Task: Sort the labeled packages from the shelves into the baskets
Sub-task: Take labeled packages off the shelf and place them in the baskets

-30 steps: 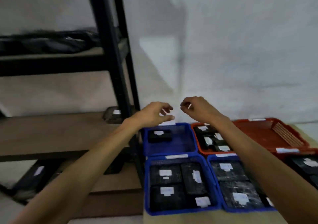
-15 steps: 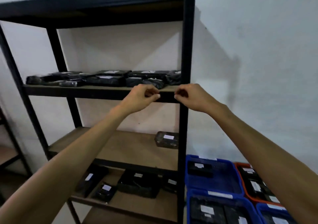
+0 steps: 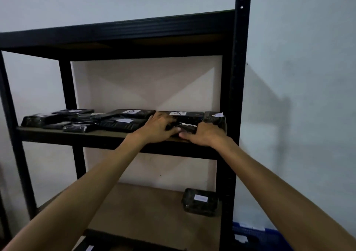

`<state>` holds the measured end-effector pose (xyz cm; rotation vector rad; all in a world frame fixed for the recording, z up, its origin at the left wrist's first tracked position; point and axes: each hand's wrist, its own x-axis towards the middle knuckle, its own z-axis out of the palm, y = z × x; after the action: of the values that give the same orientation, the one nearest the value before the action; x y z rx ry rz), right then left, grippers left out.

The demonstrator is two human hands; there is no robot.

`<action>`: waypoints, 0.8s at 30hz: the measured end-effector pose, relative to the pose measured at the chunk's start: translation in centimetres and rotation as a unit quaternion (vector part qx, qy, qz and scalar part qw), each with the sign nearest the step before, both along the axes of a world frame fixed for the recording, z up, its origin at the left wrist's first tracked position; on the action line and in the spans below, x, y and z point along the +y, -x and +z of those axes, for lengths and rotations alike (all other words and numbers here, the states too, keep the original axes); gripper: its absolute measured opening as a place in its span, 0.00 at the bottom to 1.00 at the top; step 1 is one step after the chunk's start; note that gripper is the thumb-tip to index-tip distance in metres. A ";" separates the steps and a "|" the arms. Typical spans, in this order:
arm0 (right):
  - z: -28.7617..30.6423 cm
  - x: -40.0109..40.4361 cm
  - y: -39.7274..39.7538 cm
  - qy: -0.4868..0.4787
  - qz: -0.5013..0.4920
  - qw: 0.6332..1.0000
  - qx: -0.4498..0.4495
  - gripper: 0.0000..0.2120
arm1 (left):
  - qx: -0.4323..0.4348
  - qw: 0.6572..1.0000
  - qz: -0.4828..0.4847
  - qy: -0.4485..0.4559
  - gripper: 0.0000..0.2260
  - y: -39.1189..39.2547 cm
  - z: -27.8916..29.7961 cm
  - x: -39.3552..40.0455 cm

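A tall black shelf rack (image 3: 239, 77) stands against a pale wall. On its upper shelf (image 3: 77, 133) lies a row of flat black packages with white labels.

Far left on that shelf is a pile of small black packages (image 3: 57, 120), some lying over each other. Next comes a long package marked B (image 3: 133, 112), with another black package (image 3: 122, 124) in front of it.

Then comes the left hand (image 3: 159, 128). It lies flat on the shelf with the fingers spread and bent a little, resting on the front package (image 3: 185, 128), a small dark one with a white label. Just behind it is the package marked A (image 3: 180, 114). The right hand (image 3: 204, 135) is just beside the left one, its thumb near the left thumb, and its fingers curl over the right end of the same front package. Both hands seem to be closing on it, but I cannot tell if the grip is tight yet. One more package (image 3: 215, 118) sits at the far right end, by the post.

On the shelf below, one package (image 3: 200, 202) lies alone near the right post. At the bottom right, a corner of a blue basket (image 3: 258, 237) peeks out.

This looks like the picking-up step. Next, the hands likely need to lift the front package clear, read its letter, and carry it down to the basket that matches.
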<state>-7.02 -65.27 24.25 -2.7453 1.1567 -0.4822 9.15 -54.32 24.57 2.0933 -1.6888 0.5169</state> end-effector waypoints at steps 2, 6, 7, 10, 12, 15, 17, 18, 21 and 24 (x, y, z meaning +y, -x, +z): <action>-0.4 -0.3 -0.4 0.000 -0.006 1.000 -0.010 0.38 | -0.009 1.000 -0.003 -0.021 0.25 -0.4 -0.2 -0.6; -1.3 0.0 -0.3 0.007 -0.020 0.998 -0.063 0.27 | -0.016 0.999 -0.024 -0.019 0.24 -1.7 -0.6 -1.3; -1.4 0.2 -0.2 0.008 -0.023 0.997 -0.075 0.25 | -0.018 0.999 -0.031 -0.015 0.23 -1.9 -0.8 -1.4; -1.5 0.9 0.1 -0.023 -0.029 0.993 -0.112 0.23 | -0.034 0.998 -0.046 0.024 0.21 -2.1 -1.3 -1.5; -1.2 1.5 0.4 -0.047 -0.034 0.986 -0.159 0.25 | -0.053 0.995 -0.059 0.059 0.20 -2.0 -1.6 -1.2; -0.8 2.3 0.9 -0.088 -0.023 0.961 -0.260 0.32 | -0.034 0.985 -0.099 0.138 0.18 -1.8 -2.3 -0.9; -0.3 3.0 1.0 -0.127 -0.001 0.934 -0.334 0.34 | 0.011 0.969 -0.129 0.209 0.17 -1.5 -2.8 -0.6; 0.0 3.4 1.1 -0.134 0.006 0.923 -0.362 0.34 | 0.018 0.958 -0.145 0.246 0.16 -1.3 -3.1 -0.4; 1.0 5.2 1.3 -0.170 0.015 0.879 -0.446 0.33 | -0.020 0.928 -0.187 0.323 0.16 -0.6 -3.4 0.3; 1.9 7.1 0.9 -0.172 -0.005 0.848 -0.502 0.30 | -0.075 0.899 -0.217 0.373 0.15 -0.2 -3.6 1.1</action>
<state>-7.87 -58.20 26.11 -1.7138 0.8224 -1.3299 9.34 -53.23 20.95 1.1194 -1.6076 0.9987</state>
